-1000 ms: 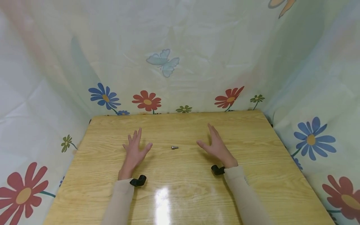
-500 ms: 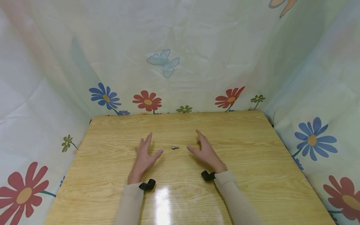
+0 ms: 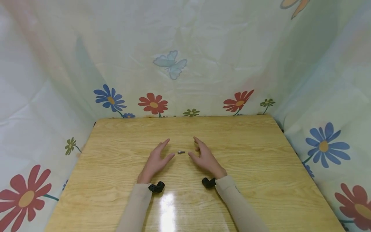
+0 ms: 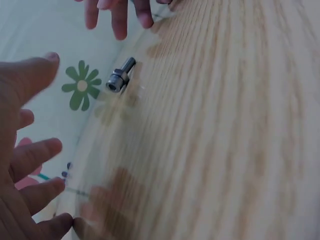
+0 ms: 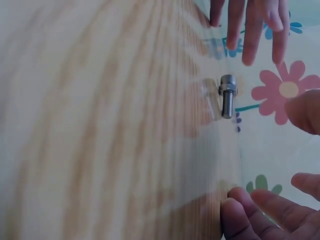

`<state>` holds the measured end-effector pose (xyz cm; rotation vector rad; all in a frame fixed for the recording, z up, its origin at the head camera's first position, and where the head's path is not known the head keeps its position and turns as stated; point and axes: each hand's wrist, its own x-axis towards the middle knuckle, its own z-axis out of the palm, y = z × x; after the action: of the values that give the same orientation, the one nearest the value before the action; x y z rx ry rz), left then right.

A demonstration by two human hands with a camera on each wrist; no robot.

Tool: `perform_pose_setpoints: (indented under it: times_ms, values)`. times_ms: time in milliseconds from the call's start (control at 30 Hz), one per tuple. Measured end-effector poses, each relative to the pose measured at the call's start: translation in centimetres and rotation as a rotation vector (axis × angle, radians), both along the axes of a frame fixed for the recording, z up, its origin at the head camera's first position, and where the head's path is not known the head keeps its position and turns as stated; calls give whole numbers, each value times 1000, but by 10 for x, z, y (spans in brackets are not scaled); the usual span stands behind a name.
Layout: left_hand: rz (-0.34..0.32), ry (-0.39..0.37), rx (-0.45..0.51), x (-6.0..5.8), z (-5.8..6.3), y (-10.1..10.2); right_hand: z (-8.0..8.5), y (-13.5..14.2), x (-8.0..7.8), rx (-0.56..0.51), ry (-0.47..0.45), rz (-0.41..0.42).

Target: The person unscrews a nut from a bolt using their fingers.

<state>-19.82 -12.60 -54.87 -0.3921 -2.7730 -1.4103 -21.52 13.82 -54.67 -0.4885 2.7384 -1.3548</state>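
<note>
You're holding your left hand [image 3: 154, 163] and right hand [image 3: 206, 159] either side of a small metal bolt [image 3: 181, 152]. Each grip is standing apart, thumb away from fingers. The bolt is lying flat on the tabletop [image 3: 261, 158], sitting between your thumbs, touching neither, head facing your left hand, shank pointing toward your right. A flowered curtain [image 3: 211, 71] is hanging behind.

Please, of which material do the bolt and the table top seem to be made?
The bolt: some grey metal, perhaps steel, shiny, as its glints suggest. The table top: wood or printed laminate, glossy; it shows grain and reflections.
</note>
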Motion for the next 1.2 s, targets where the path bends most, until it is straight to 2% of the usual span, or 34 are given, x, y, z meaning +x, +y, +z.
perform_pose_setpoints:
  times_ms: [233, 367, 467, 633, 1000, 1200]
  values:
    - [-9, 43, -115, -10, 3, 12, 0, -10, -3, 8, -11, -15]
    - [-13, 79, -144, -14, 2, 18, -2, -16, -5, 17, 4, -32]
    - [-23, 74, -105, -17, 0, 21, -3, -20, -6, 15, -2, -45]
    - [-26, 16, -19, -19, -3, 23, -2, -25, -6, 18, -37, -56]
    - [-8, -33, -17, -18, -5, 32, -5, -33, -4, 17, 8, -65]
    - [11, -10, 3, -17, -5, 36, -4, -35, -3, -23, 46, -69]
